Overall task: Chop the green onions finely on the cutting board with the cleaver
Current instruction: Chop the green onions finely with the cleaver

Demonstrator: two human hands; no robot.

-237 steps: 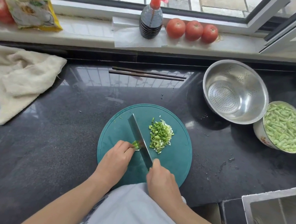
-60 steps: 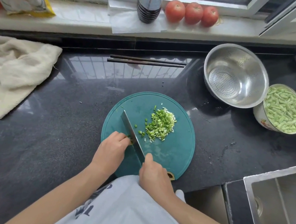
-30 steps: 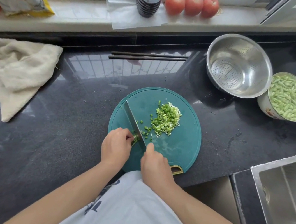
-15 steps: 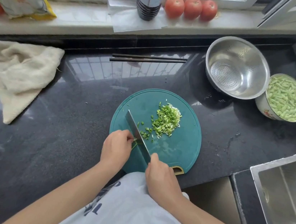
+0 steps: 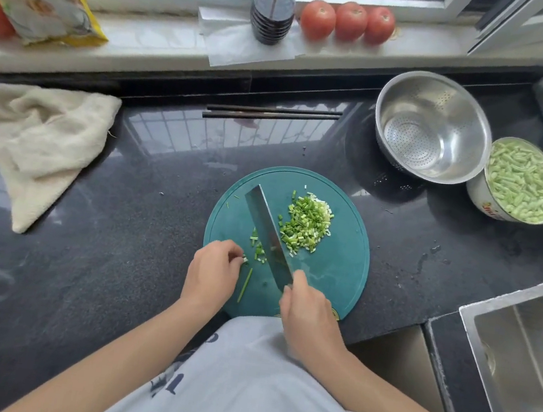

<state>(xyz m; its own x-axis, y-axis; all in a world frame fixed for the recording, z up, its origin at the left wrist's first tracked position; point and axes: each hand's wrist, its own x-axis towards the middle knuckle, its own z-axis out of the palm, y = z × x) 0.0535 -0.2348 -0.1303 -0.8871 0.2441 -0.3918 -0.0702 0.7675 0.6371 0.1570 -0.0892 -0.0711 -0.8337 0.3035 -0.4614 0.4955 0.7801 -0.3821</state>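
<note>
On the board (image 5: 336, 276), your right hand (image 5: 309, 311) grips the cleaver (image 5: 266, 236) beside the chopped onions (image 5: 305, 224), left hand (image 5: 212, 274) with fingers curled near loose bits (image 5: 259, 251).

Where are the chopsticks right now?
In the head view, the chopsticks lie flat on the dark counter behind the cutting board, just below the windowsill, left of the steel colander.
</note>
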